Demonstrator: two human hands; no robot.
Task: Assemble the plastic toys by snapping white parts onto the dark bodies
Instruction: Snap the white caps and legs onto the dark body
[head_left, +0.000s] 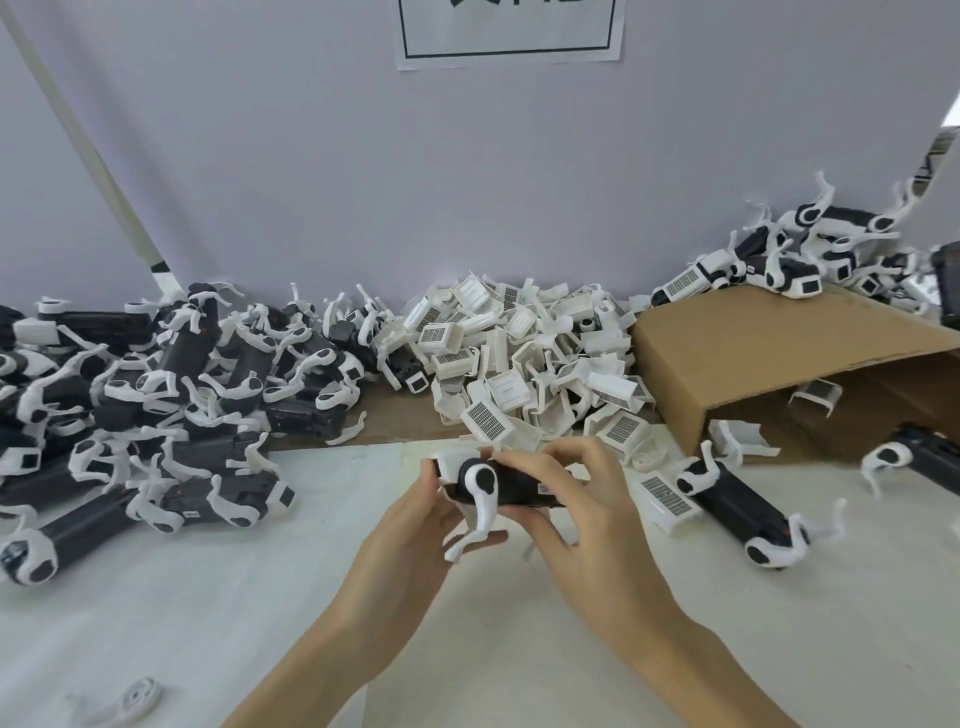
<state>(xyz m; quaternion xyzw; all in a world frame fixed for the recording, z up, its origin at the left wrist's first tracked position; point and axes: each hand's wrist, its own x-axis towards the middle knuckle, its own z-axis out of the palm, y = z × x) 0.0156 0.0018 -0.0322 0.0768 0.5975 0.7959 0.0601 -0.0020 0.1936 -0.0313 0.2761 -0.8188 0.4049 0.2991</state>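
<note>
Both hands hold one dark toy body (519, 486) just above the middle of the white table. A white leg (480, 506) hangs from its left end, and a white cap (451, 462) sits on that end. My left hand (415, 525) grips the left end from below, thumb on the cap. My right hand (576, 499) curls over the top and right part of the body, hiding its right end. Behind the hands lies a heap of loose white grille parts (530, 358).
A large pile of dark bodies with white legs (156, 384) fills the left. At the right a brown cardboard box (769, 358) lies on its side, with more toys (810, 249) on top. Two toys (743, 504) (919, 457) lie at right. A loose white leg (130, 701) lies at the near left.
</note>
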